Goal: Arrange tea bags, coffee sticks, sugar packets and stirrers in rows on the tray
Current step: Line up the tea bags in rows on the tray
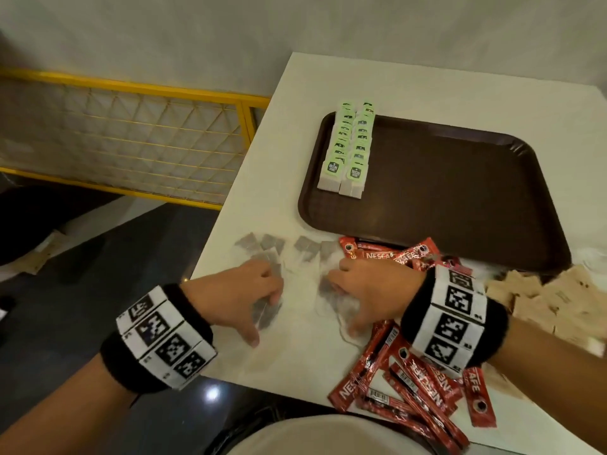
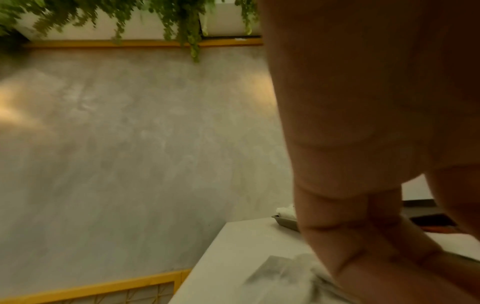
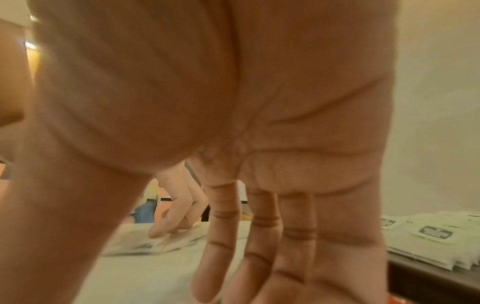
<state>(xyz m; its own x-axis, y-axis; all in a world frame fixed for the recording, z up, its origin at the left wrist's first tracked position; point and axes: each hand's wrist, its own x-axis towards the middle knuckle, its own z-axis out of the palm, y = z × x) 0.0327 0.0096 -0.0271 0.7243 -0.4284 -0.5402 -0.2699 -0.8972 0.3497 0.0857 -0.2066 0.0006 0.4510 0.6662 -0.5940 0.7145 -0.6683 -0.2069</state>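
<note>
Both hands press flat on loose tea bags (image 1: 272, 247) — left hand (image 1: 239, 290) and right hand (image 1: 364, 293), fingers spread, beside the table's (image 1: 427, 80) near-left edge. Beyond them, the brown tray (image 1: 460, 192) carries two tagged tea-bag rows (image 1: 348, 149); coffee sticks (image 1: 407, 382) lie under the right wrist.

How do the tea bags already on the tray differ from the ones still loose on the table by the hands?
The tea bags on the tray lie overlapped in two neat rows along its left side, green tags showing; the loose tea bags lie scattered on the white table with no tags showing. Nothing touches the trayed ones; the left hand and right hand rest on loose ones. Both groups look like the same pale paper bags.
</note>
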